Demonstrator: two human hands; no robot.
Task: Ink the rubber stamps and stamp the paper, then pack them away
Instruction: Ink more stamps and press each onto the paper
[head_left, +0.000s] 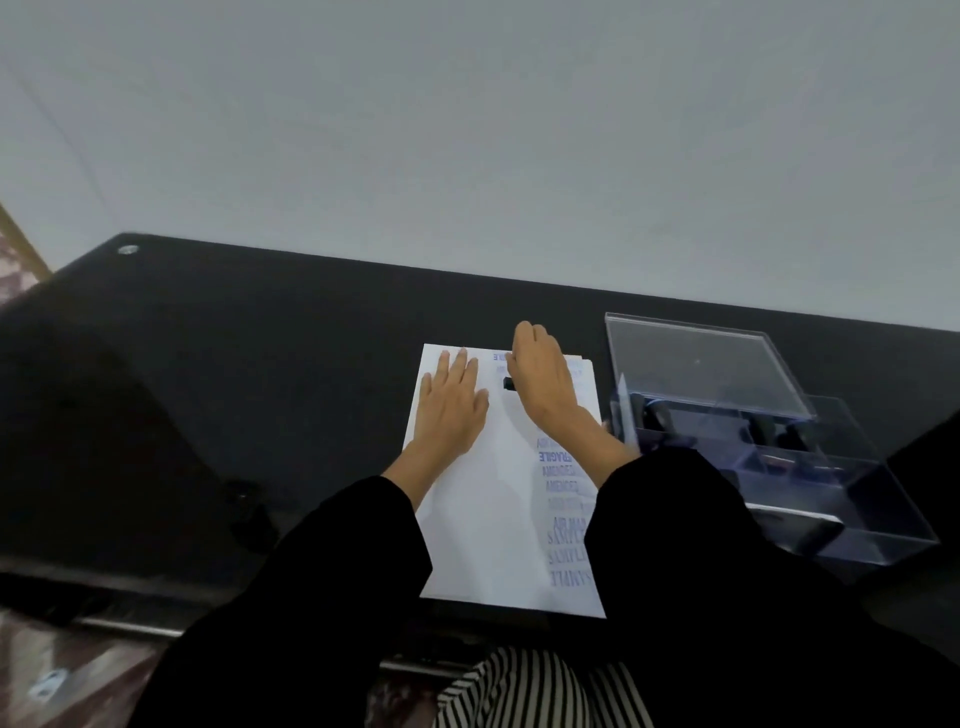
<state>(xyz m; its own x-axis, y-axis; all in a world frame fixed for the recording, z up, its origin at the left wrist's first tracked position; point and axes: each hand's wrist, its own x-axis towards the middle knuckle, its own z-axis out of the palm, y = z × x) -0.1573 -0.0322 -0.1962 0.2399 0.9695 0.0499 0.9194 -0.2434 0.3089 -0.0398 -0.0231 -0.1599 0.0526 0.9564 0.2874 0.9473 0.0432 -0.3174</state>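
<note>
A white sheet of paper (483, 519) lies on the black table, with several blue stamped words down its right side. My left hand (452, 405) rests flat on the sheet's upper left, fingers straight. Over the sheet's top right, my right hand (540, 379) grips a black rubber stamp (508, 384); only a small end of the stamp shows by the thumb, down on the paper. More black stamps (654, 415) stand inside a clear plastic box (883, 540) to the right.
The box's clear lid (696, 364) stands open behind it. The black table (234, 389) stretches far to the left, with a metal fitting (128, 250) in its far left corner. The near edge runs just below the sheet.
</note>
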